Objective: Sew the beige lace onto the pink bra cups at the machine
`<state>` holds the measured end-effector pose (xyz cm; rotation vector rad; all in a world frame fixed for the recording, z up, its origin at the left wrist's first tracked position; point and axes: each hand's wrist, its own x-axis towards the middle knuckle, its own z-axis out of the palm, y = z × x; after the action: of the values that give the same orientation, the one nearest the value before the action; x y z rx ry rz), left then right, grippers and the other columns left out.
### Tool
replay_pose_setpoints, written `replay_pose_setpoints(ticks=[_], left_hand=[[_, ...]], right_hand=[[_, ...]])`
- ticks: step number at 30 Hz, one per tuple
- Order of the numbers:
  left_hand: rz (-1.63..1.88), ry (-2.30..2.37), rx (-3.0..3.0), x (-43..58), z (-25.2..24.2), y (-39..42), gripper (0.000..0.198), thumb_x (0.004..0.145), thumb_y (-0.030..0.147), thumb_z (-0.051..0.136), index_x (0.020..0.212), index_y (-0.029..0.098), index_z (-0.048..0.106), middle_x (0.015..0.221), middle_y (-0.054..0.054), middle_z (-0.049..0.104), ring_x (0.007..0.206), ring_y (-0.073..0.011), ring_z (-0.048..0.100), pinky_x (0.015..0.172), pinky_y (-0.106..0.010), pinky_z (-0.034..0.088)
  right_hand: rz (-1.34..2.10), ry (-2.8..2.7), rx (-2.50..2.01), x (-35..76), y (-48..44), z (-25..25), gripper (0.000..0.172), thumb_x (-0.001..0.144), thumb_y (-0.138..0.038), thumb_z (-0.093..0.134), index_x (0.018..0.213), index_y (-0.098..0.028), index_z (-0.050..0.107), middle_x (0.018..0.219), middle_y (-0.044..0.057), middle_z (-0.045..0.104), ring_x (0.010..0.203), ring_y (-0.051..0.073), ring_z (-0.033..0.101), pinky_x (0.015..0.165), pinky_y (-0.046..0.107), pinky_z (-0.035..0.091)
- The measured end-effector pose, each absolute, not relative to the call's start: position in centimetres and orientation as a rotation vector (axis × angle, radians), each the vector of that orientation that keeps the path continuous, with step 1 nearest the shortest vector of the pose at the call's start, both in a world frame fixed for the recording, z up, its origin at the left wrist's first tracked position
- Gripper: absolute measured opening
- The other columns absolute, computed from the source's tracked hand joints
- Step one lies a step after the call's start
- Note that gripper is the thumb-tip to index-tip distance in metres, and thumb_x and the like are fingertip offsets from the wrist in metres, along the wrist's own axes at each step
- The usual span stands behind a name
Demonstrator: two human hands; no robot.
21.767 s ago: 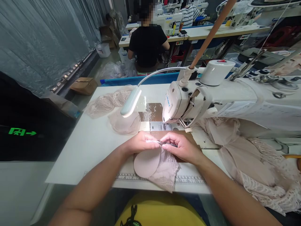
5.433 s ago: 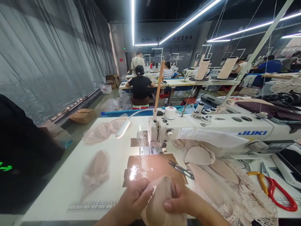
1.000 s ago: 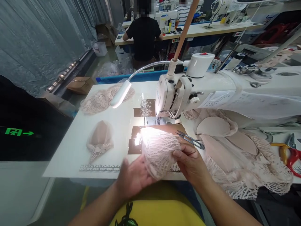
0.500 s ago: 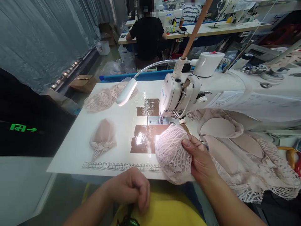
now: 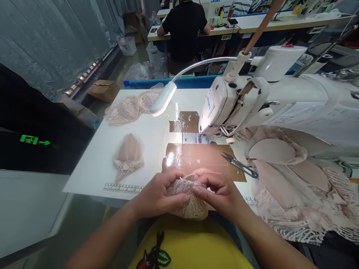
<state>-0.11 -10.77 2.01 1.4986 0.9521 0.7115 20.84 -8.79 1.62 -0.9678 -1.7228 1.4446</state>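
A pale pink lace bra cup (image 5: 190, 207) is held close to my body at the table's front edge. My left hand (image 5: 164, 192) grips its left side, thumb across the lace. On the upper right, my right hand (image 5: 221, 192) pinches the cup's edge between thumb and fingers. Beyond my hands stands a white sewing machine (image 5: 221, 101), its needle area over a metal plate (image 5: 192, 138). Black thread snips (image 5: 239, 164) lie on the brown tape (image 5: 202, 160) right of the cup.
Another sheer cup piece (image 5: 129, 153) and a lace pair (image 5: 131, 108) lie on the left of the white table (image 5: 89, 164). Lace garment pieces (image 5: 291, 179) are heaped at right. A lamp (image 5: 164, 99) overhangs the table. A person in black (image 5: 185, 31) sits ahead.
My right hand has brought the lace cup down and left toward my body. My left hand has risen and taken hold of it too. The thread snips are now uncovered.
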Motion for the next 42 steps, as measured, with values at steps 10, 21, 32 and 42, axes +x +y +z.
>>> replay_pose_setpoints(ticks=[10, 21, 32, 42], left_hand=[[0.716, 1.016, 1.643, -0.3, 2.9, -10.2, 0.028, 0.081, 0.032, 0.064, 0.103, 0.015, 0.061, 0.092, -0.005, 0.063, 0.079, -0.0159, 0.057, 0.070, -0.026, 0.045], [0.770, 0.991, 1.565, 1.0, 2.3, -9.5, 0.023, 0.089, 0.030, 0.053, 0.084, 0.010, 0.063, 0.073, -0.004, 0.058, 0.066, -0.0118, 0.050, 0.061, -0.024, 0.040], [0.800, 0.995, 1.377, 1.9, 1.5, -9.4, 0.030, 0.090, 0.039, 0.052, 0.082, 0.011, 0.063, 0.071, -0.002, 0.054, 0.065, -0.0113, 0.047, 0.060, -0.023, 0.039], [0.791, 0.856, 1.384, 2.2, 2.6, -8.9, 0.021, 0.080, 0.031, 0.066, 0.087, 0.012, 0.059, 0.076, -0.001, 0.054, 0.067, -0.0101, 0.047, 0.062, -0.022, 0.039]], right_hand=[[1.415, -1.667, -1.061, 20.0, -8.7, 1.6, 0.020, 0.081, -0.027, 0.059, 0.064, -0.019, 0.053, 0.070, 0.002, 0.063, 0.065, 0.015, 0.057, 0.059, 0.026, 0.044], [1.330, -1.759, -1.222, 20.4, -8.7, 1.6, 0.026, 0.080, -0.034, 0.058, 0.061, -0.018, 0.053, 0.056, -0.001, 0.056, 0.050, 0.011, 0.046, 0.047, 0.023, 0.035], [1.387, -1.819, -1.169, 22.1, -7.4, 2.5, 0.023, 0.082, -0.041, 0.061, 0.082, -0.018, 0.064, 0.077, 0.003, 0.065, 0.071, 0.015, 0.057, 0.063, 0.026, 0.046], [1.284, -1.867, -1.213, 21.6, -7.5, 3.6, 0.019, 0.079, -0.031, 0.059, 0.065, -0.018, 0.058, 0.059, -0.002, 0.055, 0.055, 0.011, 0.047, 0.051, 0.023, 0.037]])
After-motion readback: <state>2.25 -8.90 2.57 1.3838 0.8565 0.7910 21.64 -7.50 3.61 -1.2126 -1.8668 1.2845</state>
